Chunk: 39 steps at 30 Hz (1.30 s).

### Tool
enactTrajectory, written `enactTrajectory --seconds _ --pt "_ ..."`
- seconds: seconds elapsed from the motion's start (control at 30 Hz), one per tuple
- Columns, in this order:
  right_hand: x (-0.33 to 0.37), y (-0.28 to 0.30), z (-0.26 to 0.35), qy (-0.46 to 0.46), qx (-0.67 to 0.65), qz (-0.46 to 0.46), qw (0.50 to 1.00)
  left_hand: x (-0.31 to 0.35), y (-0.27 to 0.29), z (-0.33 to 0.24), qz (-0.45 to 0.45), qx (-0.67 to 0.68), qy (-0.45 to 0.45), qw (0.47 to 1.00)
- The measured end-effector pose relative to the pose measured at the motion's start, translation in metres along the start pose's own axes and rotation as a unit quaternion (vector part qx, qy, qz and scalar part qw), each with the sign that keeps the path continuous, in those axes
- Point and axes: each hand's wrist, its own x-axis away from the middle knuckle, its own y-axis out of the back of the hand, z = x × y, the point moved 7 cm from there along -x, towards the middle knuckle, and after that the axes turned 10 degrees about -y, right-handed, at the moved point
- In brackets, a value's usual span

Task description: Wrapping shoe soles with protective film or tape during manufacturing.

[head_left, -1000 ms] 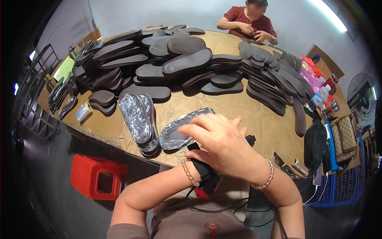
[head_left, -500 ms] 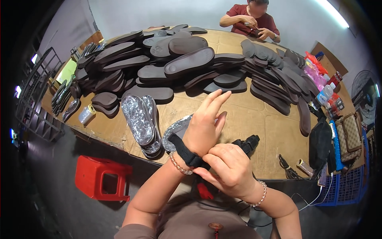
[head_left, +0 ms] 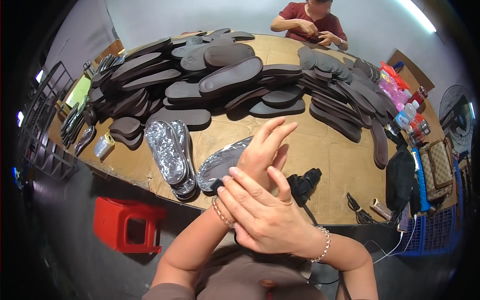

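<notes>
My left hand is held up over the near edge of the table, fingers spread and nothing in them. Across its wrist lies my right hand, its fingers wrapped over a black wrist strap; most of the strap is hidden beneath them. Just left of my hands, a plastic-wrapped shoe sole lies partly covered by my left hand. Farther left is a stack of plastic-wrapped soles. A bundle of black straps with a cable sits right of my hands.
A big heap of dark shoe soles spreads over the cardboard-covered table. Opposite, a person in a dark red shirt works with both hands. A red stool stands on the floor at left. Bottles and a checked bag are at right.
My right hand has moved from pinching at the strap's near side to lying over my left wrist, covering the strap. My left hand stays raised, fingers spread. The view has shifted slightly.
</notes>
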Motion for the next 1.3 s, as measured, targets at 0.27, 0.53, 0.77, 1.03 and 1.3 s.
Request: enactTrajectory --seconds 0.27,0.53,0.77,1.03,1.3 --pt "0.004 0.027 -0.05 -0.053 -0.087 -0.009 0.995 0.016 0.003 0.007 0.117 0.032 -0.008 0.993" --pt "0.088 0.002 -0.169 -0.372 -0.008 0.166 0.913 0.027 -0.034 0.016 0.25 -0.026 -0.004 0.968" --pt "0.097 -0.016 -0.17 -0.397 -0.204 0.091 0.89 0.03 -0.088 0.022 0.401 -0.08 -0.001 0.913" --pt "0.089 -0.006 -0.15 -0.273 -0.275 -0.019 0.922 0.017 -0.075 0.026 0.326 0.022 0.06 0.943" --pt "0.077 -0.024 -0.142 -0.331 -0.109 0.205 0.914 0.013 -0.068 0.015 0.29 0.093 0.033 0.952"
